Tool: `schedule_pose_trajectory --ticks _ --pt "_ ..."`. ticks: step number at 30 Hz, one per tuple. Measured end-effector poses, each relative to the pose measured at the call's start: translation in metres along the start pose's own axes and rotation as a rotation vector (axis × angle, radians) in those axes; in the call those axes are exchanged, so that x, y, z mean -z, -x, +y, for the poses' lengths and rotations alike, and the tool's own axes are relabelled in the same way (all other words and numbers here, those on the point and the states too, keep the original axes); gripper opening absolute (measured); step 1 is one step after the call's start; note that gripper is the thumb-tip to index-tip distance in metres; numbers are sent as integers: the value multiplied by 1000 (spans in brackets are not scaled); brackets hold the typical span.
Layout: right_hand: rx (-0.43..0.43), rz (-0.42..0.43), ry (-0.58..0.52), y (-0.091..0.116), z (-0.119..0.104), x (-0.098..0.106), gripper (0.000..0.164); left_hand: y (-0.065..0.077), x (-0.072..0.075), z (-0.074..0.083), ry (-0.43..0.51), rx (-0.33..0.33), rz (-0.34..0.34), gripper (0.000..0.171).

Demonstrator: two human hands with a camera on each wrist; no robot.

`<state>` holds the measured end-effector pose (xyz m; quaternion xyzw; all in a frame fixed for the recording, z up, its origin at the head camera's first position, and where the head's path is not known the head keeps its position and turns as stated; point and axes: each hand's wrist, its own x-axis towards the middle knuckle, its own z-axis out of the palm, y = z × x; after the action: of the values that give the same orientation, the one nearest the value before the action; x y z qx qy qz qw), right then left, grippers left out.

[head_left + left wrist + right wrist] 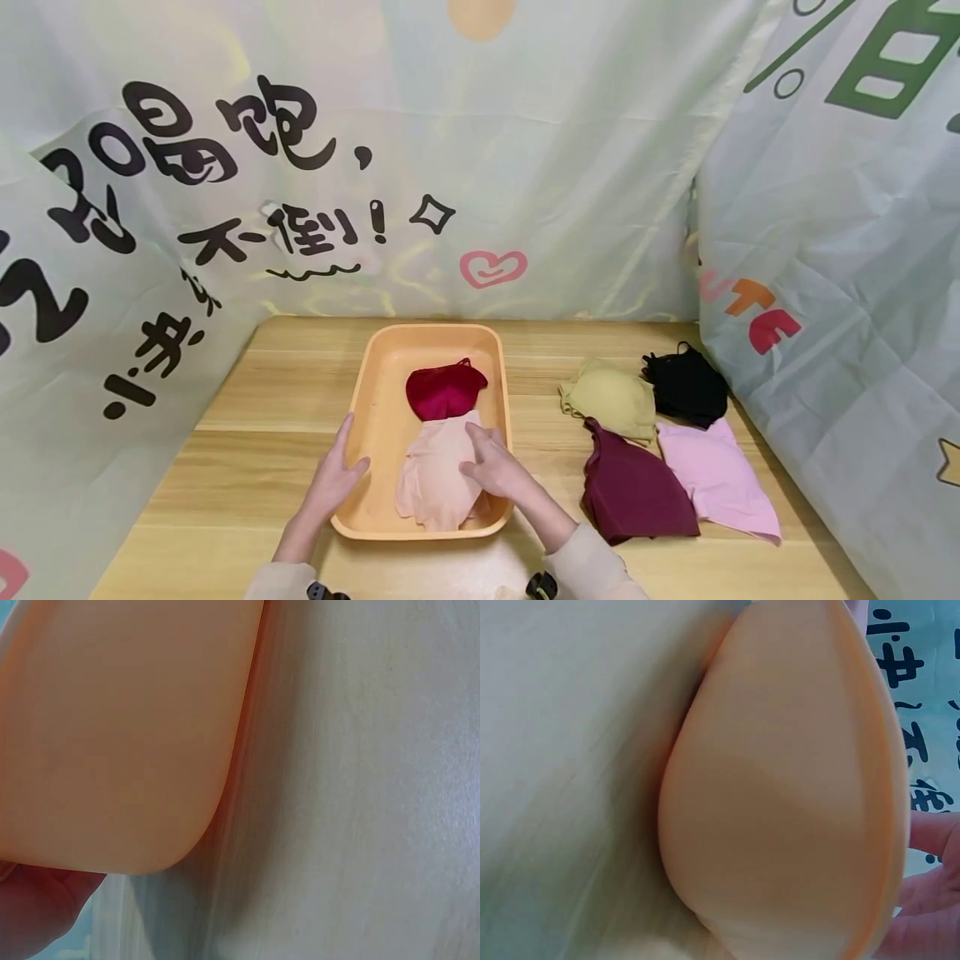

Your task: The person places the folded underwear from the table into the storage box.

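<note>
A dark red folded bra lies in an orange plastic basin, in the head view. Just below it, a pale pink folded garment is spread over the basin floor. My right hand reaches over the basin's right rim, its extended fingers at the pale pink garment's right edge. At the left rim is my left hand, fingers straight along the rim and thumb over the inside. The basin's outer wall fills much of the left wrist view. In the right wrist view, fingers show beyond the rim.
Right of the basin on the wooden table lie a yellow-green bra, a black bra, a burgundy bra and a light pink garment. Printed cloth hangs behind and along both sides.
</note>
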<state>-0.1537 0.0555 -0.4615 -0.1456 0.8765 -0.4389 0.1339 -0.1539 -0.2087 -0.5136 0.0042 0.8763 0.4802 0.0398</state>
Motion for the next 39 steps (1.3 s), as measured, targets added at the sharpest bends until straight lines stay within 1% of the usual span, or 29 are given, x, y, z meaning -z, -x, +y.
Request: schedule_pose_trajectory --ticks 5,14,21,28,33,39 --pt "-10 -13 29 4 -3 4 59 0 0 1 15 5 -8 80" --pt "-34 -11 126 10 -7 8 55 0 1 3 27 0 -12 79" --pt "-33 0 151 12 -6 9 52 0 1 3 31 -3 -7 79" --pt "-50 -11 134 13 -6 10 50 1 0 3 5 -16 12 79" --pt "-25 -25 138 13 -4 13 49 1 0 2 4 -13 10 79" --pt "28 -30 51 11 3 17 50 0 0 0 5 -5 3 80"
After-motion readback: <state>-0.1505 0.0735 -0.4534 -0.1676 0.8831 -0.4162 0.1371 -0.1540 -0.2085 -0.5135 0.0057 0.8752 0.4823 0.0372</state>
